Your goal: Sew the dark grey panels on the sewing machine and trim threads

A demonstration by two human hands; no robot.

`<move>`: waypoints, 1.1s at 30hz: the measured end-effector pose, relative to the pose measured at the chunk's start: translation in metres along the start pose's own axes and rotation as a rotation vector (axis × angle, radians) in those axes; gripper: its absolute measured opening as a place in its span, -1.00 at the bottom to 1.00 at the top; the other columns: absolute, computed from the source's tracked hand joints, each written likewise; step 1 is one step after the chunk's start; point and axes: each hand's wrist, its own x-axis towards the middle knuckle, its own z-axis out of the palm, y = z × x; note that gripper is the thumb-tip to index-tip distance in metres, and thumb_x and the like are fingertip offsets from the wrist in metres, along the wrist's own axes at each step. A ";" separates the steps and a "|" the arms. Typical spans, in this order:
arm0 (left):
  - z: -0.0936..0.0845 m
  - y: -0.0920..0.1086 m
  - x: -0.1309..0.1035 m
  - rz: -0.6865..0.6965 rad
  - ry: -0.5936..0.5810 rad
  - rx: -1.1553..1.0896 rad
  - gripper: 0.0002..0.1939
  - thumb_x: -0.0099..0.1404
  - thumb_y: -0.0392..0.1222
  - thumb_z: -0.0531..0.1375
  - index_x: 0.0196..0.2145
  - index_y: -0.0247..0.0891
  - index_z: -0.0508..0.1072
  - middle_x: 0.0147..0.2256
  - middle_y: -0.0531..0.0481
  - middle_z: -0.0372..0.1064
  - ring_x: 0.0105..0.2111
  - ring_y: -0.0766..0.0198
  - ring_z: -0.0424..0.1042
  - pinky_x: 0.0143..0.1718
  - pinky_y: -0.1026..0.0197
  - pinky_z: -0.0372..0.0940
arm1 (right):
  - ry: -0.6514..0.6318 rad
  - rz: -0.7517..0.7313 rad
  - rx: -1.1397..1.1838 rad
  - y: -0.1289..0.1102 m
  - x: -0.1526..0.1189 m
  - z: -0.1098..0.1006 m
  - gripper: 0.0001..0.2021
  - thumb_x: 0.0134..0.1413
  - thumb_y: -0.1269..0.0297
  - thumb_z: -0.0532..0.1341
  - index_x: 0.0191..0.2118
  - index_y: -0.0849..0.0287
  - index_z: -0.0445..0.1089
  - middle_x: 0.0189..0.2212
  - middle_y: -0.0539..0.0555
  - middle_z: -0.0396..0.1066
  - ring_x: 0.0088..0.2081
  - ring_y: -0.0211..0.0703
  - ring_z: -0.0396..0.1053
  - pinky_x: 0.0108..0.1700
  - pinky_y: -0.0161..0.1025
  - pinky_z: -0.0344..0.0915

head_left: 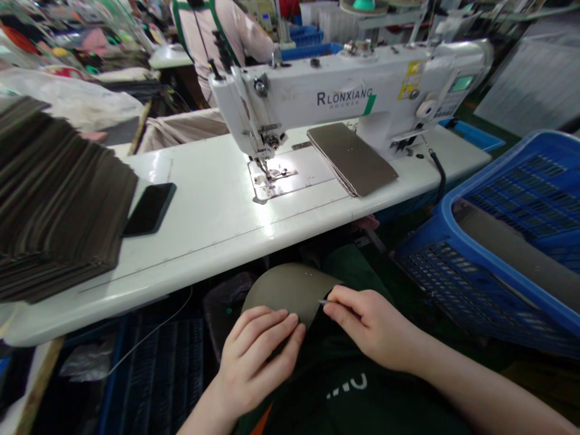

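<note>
A curved grey-brown panel (290, 287) of leather-like sheet lies over my lap, below the front edge of the sewing table. My left hand (260, 356) grips its near edge, with the fingers laid over the top face. At the panel's right edge, my right hand (369, 326) pinches a small thin metal tool (322, 302). Its pale tip touches or nearly touches the edge; most of the tool is hidden in the fingers, so its kind cannot be made out.
A sewing machine (308, 90) stands on the white table (203, 211), its needle area lit. Folded brown panels (356, 157) lie under its arm. At left are a tall panel stack (54, 199) and a phone (149, 208). A blue basket (453, 260) stands right. Another person (231, 30) is behind.
</note>
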 end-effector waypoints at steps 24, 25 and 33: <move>0.002 -0.002 0.009 0.004 0.021 -0.089 -0.72 0.19 -0.46 0.30 -0.12 -0.37 0.53 -0.14 -0.15 0.49 -0.13 0.09 0.45 -0.15 0.02 0.38 | -0.095 0.042 0.615 -0.002 0.008 -0.005 -0.86 0.17 0.23 0.27 -0.29 0.21 0.39 -0.44 -0.07 0.29 -0.42 -0.38 0.16 -0.35 -0.42 0.12; 0.002 -0.002 0.010 0.003 0.027 -0.093 -0.72 0.19 -0.46 0.30 -0.12 -0.36 0.53 -0.15 -0.15 0.50 -0.13 0.10 0.45 -0.15 0.02 0.39 | -0.101 0.058 0.635 -0.002 0.008 -0.005 -0.84 0.16 0.22 0.27 -0.30 0.21 0.39 -0.47 -0.08 0.26 -0.44 -0.39 0.13 -0.38 -0.42 0.10; 0.007 -0.006 0.000 -0.073 0.049 -0.121 -0.70 0.21 -0.43 0.28 -0.08 -0.28 0.50 -0.11 -0.13 0.51 -0.08 0.08 0.46 -0.12 0.00 0.41 | 0.030 0.059 0.281 0.003 -0.003 -0.017 -0.73 0.23 0.06 0.19 -0.11 0.12 0.25 -0.42 -0.10 0.26 -0.43 -0.35 0.17 -0.37 -0.37 0.08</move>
